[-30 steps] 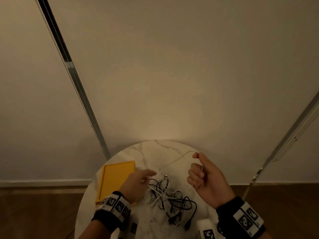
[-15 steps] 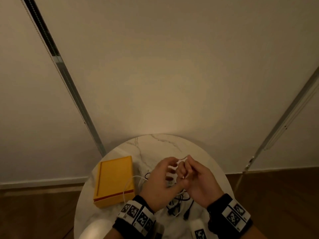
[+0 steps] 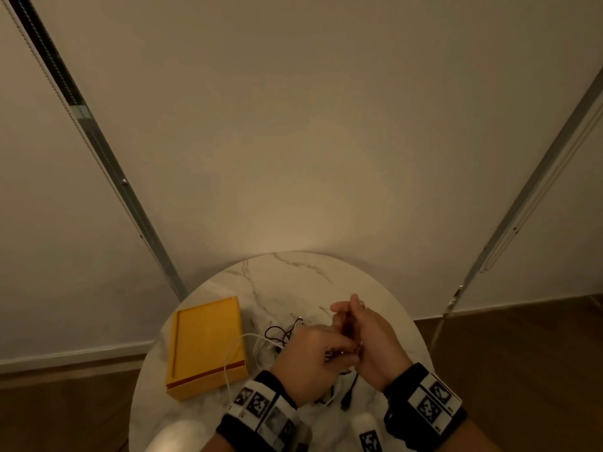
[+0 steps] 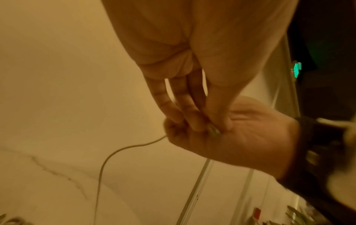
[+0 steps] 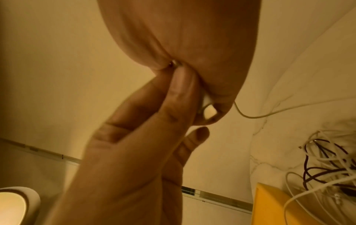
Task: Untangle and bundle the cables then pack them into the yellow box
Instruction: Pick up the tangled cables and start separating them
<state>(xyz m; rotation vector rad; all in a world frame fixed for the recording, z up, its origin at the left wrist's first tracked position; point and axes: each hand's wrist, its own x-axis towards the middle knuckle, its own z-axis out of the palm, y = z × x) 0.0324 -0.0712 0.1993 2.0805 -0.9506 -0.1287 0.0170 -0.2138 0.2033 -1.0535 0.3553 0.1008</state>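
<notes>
Your left hand (image 3: 310, 360) and right hand (image 3: 368, 340) meet above the worktop (image 3: 293, 275), both seemingly pinching one white cable (image 3: 235, 350); the tangled cables (image 5: 327, 164) lie beside the yellow box (image 3: 205, 344).

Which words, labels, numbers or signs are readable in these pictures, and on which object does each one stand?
No readable text in any view.
Black-and-white square marker patterns on the left wristband and the right wristband: coded patterns, not letters.
Small green glowing sign in the left wrist view: too blurred to read.
Flat yellow rectangular box: no visible print.
</notes>
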